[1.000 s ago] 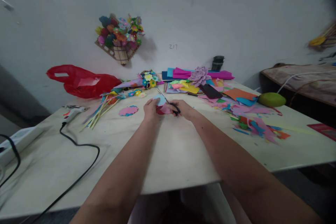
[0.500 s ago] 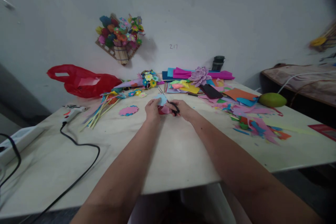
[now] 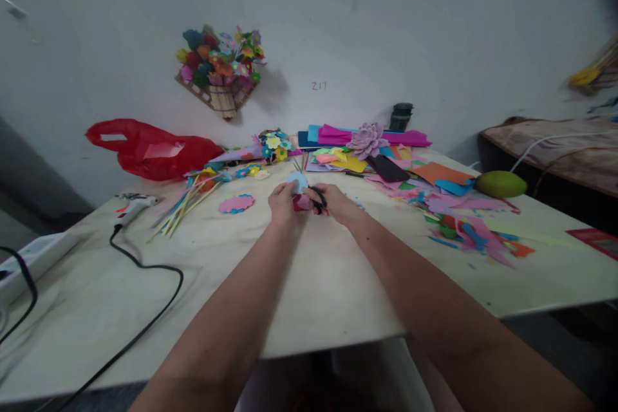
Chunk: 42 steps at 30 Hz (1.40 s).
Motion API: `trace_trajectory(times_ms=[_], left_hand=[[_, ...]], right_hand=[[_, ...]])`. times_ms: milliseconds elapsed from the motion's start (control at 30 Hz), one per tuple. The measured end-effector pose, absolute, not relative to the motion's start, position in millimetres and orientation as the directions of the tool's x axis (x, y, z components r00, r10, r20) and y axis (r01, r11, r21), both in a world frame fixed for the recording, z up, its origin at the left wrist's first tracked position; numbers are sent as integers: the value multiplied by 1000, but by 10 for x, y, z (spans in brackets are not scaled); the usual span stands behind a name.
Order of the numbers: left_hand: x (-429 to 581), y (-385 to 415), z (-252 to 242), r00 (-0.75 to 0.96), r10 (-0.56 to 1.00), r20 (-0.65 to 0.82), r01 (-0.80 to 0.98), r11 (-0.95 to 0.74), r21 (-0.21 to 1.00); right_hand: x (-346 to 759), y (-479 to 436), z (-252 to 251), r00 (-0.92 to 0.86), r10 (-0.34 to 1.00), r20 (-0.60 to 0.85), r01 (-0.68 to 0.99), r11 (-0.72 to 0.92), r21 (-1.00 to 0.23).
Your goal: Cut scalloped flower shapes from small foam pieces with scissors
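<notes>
My left hand (image 3: 281, 201) pinches a small light blue piece of paper or foam (image 3: 298, 181) over the middle of the table. In my right hand (image 3: 334, 201) is a pair of scissors with black handles (image 3: 317, 198); the blades point away from me, at the blue piece. Something pink and red (image 3: 302, 203) shows between the two hands, and I cannot make out whether it is held. To the left lies a round pink piece with a scalloped blue edge (image 3: 236, 204).
On the left are a glue gun (image 3: 138, 209), a power strip (image 3: 36, 261) and a red plastic bag (image 3: 159, 151). A phone (image 3: 387, 168), coloured sheets (image 3: 441, 174), scraps (image 3: 476, 232) and a green fruit (image 3: 501, 184) lie right. Paper flowers (image 3: 273, 143) stand behind.
The blue piece has turned slightly in my left hand and its outline looks rounder. The scissors have shifted a little to the left. More small blue bits show beside my right wrist.
</notes>
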<state>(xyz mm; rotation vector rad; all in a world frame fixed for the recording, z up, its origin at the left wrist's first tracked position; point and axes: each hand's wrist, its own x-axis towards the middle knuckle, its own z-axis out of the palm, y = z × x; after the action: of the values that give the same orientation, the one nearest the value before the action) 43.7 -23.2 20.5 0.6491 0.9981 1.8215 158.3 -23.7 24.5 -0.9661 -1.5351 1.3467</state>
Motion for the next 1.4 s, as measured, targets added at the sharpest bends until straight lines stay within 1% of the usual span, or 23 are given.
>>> trace_trajectory(times_ms=[400,633,1000,1100,1233,1333,1400], left_hand=[[429,-200,181,-438,899,12,-475,-243,846],[367,-181,175,-407,913,12,-482,-226,846],[330,-208,203,-409,913,-6,-484,-211,850],[293,-209,214,-388,922,-3,-490,-203,848],[217,-184,216,-317,948,20,-488,-181,854],[183,-164,209,-255,967,22,-485,-147,862],[177,-160,202,-213,977,29,-470,-128,873]], right_hand=[[1511,-338,364,-265,962,65,30,76,-997],[1510,-334,363,-253,965,73,62,92,-994],[1493,-250,292,-235,969,72,29,81,-996],[1503,-280,345,-182,982,56,33,63,-997],[1549,-246,372,-62,998,9,28,10,-1000],[1619,-196,367,16,1000,9,7,9,-1000],[1671,-175,366,36,999,13,2,13,-1000]])
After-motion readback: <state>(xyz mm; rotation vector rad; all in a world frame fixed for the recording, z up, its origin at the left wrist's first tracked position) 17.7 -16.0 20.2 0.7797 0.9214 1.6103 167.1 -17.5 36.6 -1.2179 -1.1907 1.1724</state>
